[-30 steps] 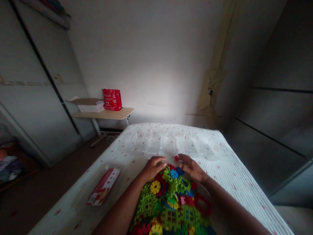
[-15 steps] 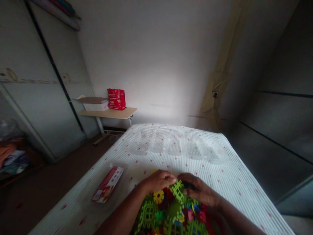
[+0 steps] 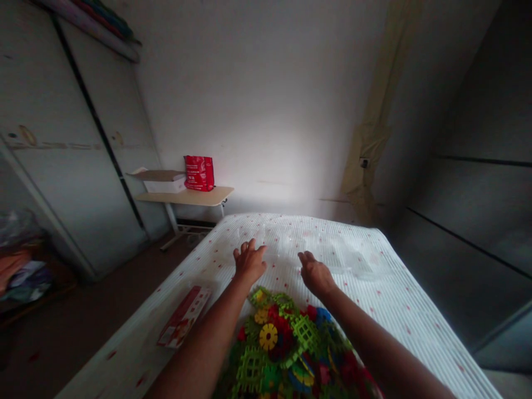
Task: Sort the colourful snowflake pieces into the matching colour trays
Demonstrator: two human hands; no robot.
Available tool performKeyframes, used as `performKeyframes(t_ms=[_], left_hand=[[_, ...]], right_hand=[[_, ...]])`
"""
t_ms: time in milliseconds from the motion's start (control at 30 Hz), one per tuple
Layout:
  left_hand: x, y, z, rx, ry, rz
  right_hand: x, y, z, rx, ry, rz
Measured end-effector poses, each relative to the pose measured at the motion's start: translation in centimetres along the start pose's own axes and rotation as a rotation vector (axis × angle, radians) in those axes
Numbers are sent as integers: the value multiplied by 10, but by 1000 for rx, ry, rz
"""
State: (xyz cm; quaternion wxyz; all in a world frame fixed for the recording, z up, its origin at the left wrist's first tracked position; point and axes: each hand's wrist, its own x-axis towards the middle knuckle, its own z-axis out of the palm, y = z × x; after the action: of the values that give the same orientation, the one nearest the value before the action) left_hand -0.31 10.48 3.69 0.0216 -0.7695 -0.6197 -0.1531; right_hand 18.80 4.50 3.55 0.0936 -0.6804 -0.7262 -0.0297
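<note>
My left hand (image 3: 250,263) reaches over the white bedspread, its fingers spread with nothing in them, by the left-hand clear plastic containers. To its right my right hand (image 3: 315,271) stretches forward, fingers extended and nothing visible in it, close to another clear container (image 3: 332,257). Several such see-through containers stand in a row; their edges are faint. Below my hands lies a heap of plastic building pieces: green lattice squares (image 3: 305,331), a yellow flower-shaped disc (image 3: 268,336), and red and blue pieces. My forearms hide the sides of the heap.
A red and white printed package (image 3: 185,317) lies left of my left arm on the striped, red-dotted bedspread (image 3: 390,310). Beyond the bed, a small table (image 3: 208,197) holds a white box (image 3: 164,184) and a red bag (image 3: 199,173). Wardrobes flank the bed.
Both hands have left the heap of plastic pieces and moved forward toward the clear containers. A green lattice piece that was between them now lies on the heap.
</note>
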Motion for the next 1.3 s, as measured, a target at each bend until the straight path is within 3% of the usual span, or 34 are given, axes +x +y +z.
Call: performKeyframes(t_ms=[200, 533, 667, 800, 867, 1000, 1100, 1300], left_hand=[[6, -3, 16, 17, -57, -18], [-25, -4, 2, 9, -92, 24], [-31, -7, 2, -6, -105, 26], [-32, -8, 4, -26, -112, 22], [-32, -6, 5, -24, -119, 13], [-31, -3, 6, -4, -128, -5], [-30, -3, 6, -3, -124, -9], [-29, -4, 5, 6, -143, -9]], right_hand=[[6, 0, 8, -87, -31, 3], [-29, 3, 5, -106, -47, -83], [-41, 16, -15, -55, 61, -32], [-38, 58, -31, -166, 216, 115], [-32, 83, -31, -214, 180, 213], [-21, 117, -19, -116, -41, 311], [-19, 122, -12, -46, -112, 337], [-34, 111, -16, -109, -117, 320]])
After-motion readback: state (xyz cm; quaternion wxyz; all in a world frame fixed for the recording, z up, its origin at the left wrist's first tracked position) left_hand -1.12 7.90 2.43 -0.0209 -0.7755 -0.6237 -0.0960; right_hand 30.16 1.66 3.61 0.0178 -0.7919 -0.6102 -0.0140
